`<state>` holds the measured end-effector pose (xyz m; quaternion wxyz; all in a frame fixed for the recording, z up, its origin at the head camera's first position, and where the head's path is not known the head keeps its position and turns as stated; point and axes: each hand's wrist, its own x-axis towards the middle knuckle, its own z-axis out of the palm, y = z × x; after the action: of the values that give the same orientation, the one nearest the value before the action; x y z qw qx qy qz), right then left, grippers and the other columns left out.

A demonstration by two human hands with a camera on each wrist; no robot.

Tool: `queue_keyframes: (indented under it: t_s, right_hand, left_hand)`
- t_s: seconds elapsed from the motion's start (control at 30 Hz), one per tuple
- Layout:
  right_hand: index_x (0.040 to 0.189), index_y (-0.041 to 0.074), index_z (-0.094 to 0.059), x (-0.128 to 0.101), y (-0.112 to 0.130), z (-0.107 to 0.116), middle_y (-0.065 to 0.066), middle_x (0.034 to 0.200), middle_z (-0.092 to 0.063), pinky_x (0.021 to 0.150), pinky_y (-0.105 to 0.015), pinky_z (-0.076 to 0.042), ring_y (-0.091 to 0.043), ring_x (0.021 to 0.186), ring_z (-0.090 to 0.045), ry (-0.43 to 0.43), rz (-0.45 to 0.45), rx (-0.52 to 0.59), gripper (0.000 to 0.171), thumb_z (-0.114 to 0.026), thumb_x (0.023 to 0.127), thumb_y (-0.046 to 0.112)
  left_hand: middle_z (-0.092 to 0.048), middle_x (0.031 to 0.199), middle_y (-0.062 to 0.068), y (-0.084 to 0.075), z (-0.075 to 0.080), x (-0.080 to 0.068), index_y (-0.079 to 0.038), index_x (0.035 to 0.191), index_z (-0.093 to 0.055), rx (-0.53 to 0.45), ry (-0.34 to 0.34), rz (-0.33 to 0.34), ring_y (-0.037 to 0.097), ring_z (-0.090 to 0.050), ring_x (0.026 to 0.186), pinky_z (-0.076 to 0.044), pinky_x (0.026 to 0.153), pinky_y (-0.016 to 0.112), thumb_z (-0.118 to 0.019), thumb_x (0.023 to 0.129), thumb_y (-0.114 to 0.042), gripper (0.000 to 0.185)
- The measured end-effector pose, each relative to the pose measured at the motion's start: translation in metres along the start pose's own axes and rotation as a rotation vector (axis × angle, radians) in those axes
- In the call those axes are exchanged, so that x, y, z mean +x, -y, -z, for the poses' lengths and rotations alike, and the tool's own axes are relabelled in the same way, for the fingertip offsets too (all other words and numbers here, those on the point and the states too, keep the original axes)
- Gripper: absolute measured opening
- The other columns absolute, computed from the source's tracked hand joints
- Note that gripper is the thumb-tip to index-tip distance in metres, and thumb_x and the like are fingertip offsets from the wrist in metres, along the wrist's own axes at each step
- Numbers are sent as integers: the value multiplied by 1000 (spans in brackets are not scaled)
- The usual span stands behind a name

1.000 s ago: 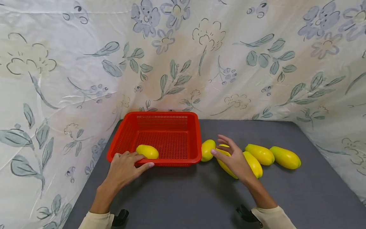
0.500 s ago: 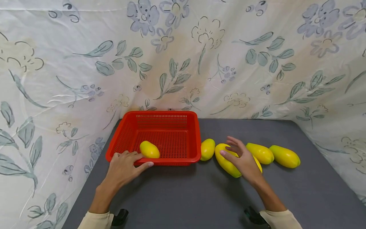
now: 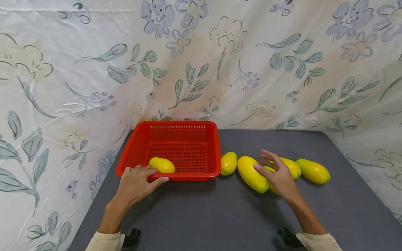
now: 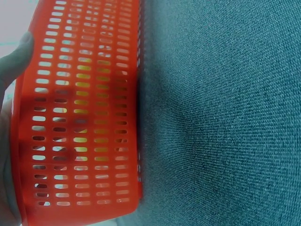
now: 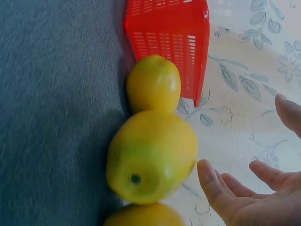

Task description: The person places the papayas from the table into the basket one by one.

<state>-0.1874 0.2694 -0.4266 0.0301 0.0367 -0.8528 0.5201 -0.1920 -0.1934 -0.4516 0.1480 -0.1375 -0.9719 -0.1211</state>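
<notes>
The right hand [image 3: 280, 176] has slid rightward off the long yellow fruit [image 3: 252, 174], fingers [image 3: 263, 167] spread loose just beside it, grasping nothing.

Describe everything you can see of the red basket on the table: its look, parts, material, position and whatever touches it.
The red basket is a shallow rectangular tray, seemingly plastic, with slotted walls, a perforated floor and a smooth rolled rim. It sits upright on the grey table at the back left, near the floral cloth. One yellow mango lies inside at its front left. The left hand rests on its front rim. Another mango lies just outside its right wall.
</notes>
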Motion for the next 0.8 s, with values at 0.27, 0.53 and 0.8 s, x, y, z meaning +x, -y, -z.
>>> queue_keyframes:
  t_s: [0.27,0.53,0.8]
  right_hand:
    - [166,16,-32,-3,-9,15,-19,164,-41,108,-61,-48,-43,144,-49,-35,-11,-52,78,-69,104,44]
    - [166,14,-34,-5,-18,28,-18,164,-42,103,-36,-51,-43,143,-49,-60,-9,-91,77,-70,103,42]
    - [166,12,-33,-5,-24,35,-24,163,-40,110,-69,-42,-49,143,-46,-73,-20,-87,77,-69,104,41]
  left_hand:
    - [-79,120,7,-1,0,0,-23,123,-80,-1,8,9,26,-66,90,-41,78,41,-67,91,-68,58]
    - [-79,120,8,-3,1,1,-22,124,-80,-4,17,17,28,-66,92,-38,78,42,-69,91,-67,58]
    - [-79,122,7,-4,1,2,-23,125,-80,-12,15,25,26,-65,91,-39,78,41,-68,91,-69,58]
